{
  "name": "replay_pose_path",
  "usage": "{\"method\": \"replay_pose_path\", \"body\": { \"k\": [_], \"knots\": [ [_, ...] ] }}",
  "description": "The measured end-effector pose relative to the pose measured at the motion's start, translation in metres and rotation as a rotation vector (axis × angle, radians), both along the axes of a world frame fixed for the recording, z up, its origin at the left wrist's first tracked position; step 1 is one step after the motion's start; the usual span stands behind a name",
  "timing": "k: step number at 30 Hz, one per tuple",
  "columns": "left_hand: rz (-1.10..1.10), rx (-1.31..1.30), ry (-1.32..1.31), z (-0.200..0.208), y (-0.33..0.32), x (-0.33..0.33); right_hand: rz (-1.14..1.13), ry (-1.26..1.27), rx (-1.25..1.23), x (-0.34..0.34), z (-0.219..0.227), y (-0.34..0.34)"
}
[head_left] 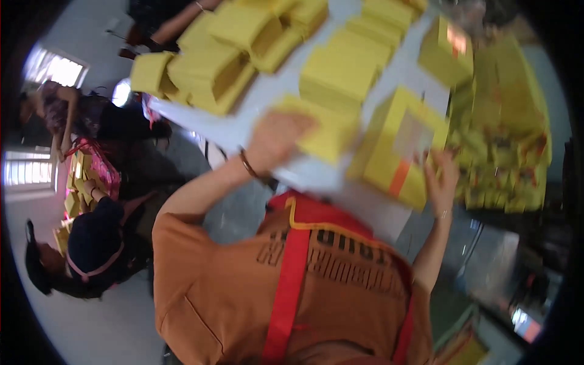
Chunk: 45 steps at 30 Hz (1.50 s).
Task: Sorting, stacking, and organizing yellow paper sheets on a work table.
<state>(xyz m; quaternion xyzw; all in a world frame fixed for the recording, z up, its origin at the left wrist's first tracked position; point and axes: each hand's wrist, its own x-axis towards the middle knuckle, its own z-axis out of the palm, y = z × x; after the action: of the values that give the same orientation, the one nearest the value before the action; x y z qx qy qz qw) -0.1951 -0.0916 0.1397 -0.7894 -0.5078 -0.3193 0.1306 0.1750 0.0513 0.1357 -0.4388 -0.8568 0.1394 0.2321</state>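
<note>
My left hand, smeared by motion, is closed on a small yellow paper piece above the white table. Its exact shape is blurred. Just to the right of it a larger yellow paper box stands tilted, with a pale window and an orange stripe on its face. My right hand grips that box by its right edge, fingers bent near the window.
Yellow boxes and open yellow sleeves cover the far part of the white table. Another windowed box stands at the back right. A big heap of yellow packages rises beyond. Other people work at the left.
</note>
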Motion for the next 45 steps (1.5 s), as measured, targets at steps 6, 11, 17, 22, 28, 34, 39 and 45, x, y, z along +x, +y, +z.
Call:
{"method": "replay_pose_path", "body": {
  "k": [6, 11, 17, 22, 28, 34, 39, 45],
  "knots": [
    [0.219, -0.039, 0.027, -0.044, 0.010, -0.020, -0.054, 0.203, -0.193, -0.001, -0.006, -0.002],
    [0.252, -0.114, 0.169, -0.081, 0.017, -0.001, -0.112, 0.259, -0.254, 0.009, -0.011, -0.012],
    [0.197, -0.290, 0.193, -0.116, 0.022, -0.006, -0.105, 0.213, -0.229, 0.003, -0.010, -0.015],
    [0.094, -0.354, 0.152, -0.130, 0.021, -0.014, -0.052, 0.198, -0.106, 0.003, -0.022, -0.010],
    [0.133, -0.361, 0.237, -0.135, 0.021, -0.010, -0.023, 0.123, 0.028, 0.002, -0.036, -0.008],
    [0.130, -0.388, 0.280, -0.136, 0.023, -0.010, -0.018, 0.192, 0.011, 0.007, -0.042, -0.008],
    [0.206, -0.358, 0.286, -0.135, 0.027, -0.004, 0.001, 0.255, 0.009, 0.007, -0.046, -0.005],
    [0.175, -0.418, 0.316, -0.120, 0.023, -0.001, 0.025, 0.288, 0.072, 0.005, -0.053, -0.004]
  ]
}}
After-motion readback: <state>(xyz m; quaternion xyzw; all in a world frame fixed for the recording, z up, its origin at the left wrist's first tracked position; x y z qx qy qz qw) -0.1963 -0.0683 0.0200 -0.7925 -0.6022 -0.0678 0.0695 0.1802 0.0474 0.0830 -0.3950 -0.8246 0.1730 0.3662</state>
